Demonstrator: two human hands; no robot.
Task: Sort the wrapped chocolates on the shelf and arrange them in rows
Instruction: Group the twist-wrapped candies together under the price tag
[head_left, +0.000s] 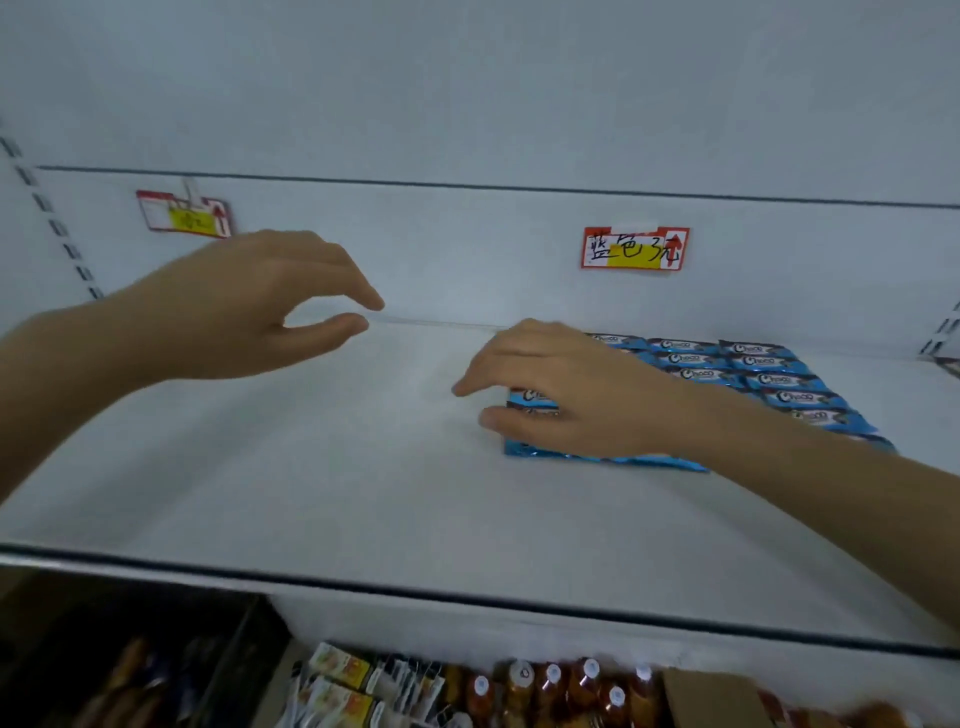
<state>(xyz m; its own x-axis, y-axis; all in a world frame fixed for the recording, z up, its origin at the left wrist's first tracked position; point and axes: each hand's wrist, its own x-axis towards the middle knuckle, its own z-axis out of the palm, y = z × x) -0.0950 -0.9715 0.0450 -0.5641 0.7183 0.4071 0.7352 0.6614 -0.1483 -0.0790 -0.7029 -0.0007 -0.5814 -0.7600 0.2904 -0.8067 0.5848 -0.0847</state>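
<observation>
Blue wrapped chocolates (758, 382) are lying in rows on the shelf (311, 467), rightward; we are pressing them flat-fingered with our right hand (566, 400), left hand (249, 306) hovering empty. Probably light, slippery: slide by edges.

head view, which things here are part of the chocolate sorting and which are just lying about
Job: blue wrapped chocolates, in rows; white shelf; right hand resting on them; left hand hovering, empty.
Lying about: price tags; bottles, snack packets, cardboard box below.
</observation>
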